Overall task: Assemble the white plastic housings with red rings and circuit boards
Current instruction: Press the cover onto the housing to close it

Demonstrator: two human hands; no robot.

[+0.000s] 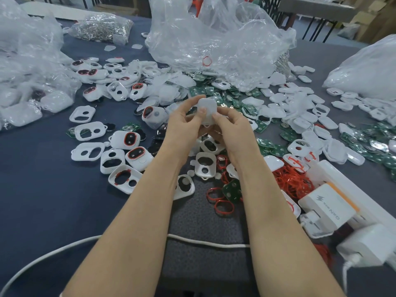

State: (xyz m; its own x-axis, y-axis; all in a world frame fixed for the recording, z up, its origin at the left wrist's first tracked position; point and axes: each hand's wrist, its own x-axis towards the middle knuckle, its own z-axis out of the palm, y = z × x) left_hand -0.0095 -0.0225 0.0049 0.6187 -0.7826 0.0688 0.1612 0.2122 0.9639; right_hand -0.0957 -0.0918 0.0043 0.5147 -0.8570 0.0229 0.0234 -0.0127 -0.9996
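Note:
Both hands hold one white plastic housing (206, 109) up above the middle of the table. My left hand (184, 123) grips its left side, thumb on its face. My right hand (230, 125) pinches its right side. The housing's plain back faces me; its inside is hidden. Empty white housing frames (205, 165) lie below the hands and to the left. Loose red rings (224, 206) and a heap of them (289, 179) sit at the lower right. Green circuit boards (270, 146) are scattered to the right and behind the hands. Housings fitted with red rings (137, 154) lie at the left.
Large clear plastic bags (214, 37) stand behind and at both sides. A bag of metal parts (100, 28) is at the far left back. White power adapters (327, 209) and a power strip sit at the right front edge. A white cable (205, 243) crosses the dark table (42, 189) under my forearms.

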